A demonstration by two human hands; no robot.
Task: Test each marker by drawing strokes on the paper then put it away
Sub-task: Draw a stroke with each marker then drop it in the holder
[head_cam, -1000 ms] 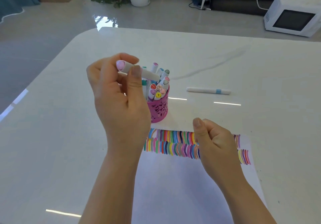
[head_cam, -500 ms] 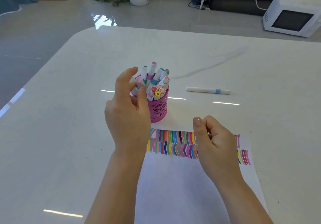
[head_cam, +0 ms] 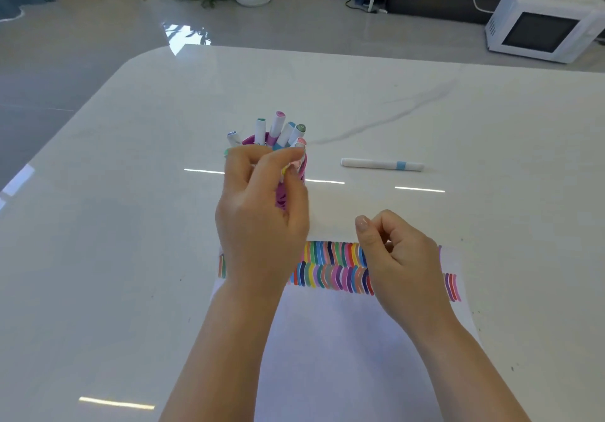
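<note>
Lying nearest is the white sheet of paper (head_cam: 343,356), with two rows of coloured strokes (head_cam: 334,268) at its far edge. Above them the right hand (head_cam: 402,264) is curled up tight, holding nothing. Just past it, the left hand (head_cam: 258,222) bends its fingers over the white markers with coloured caps (head_cam: 278,127) in the round pink cup (head_cam: 281,199). Whether it pinches one I cannot tell. I think it is picking the next marker to test. The next move is to lift one straight up. Far right, a white marker with a blue band (head_cam: 381,164) lies alone.
</note>
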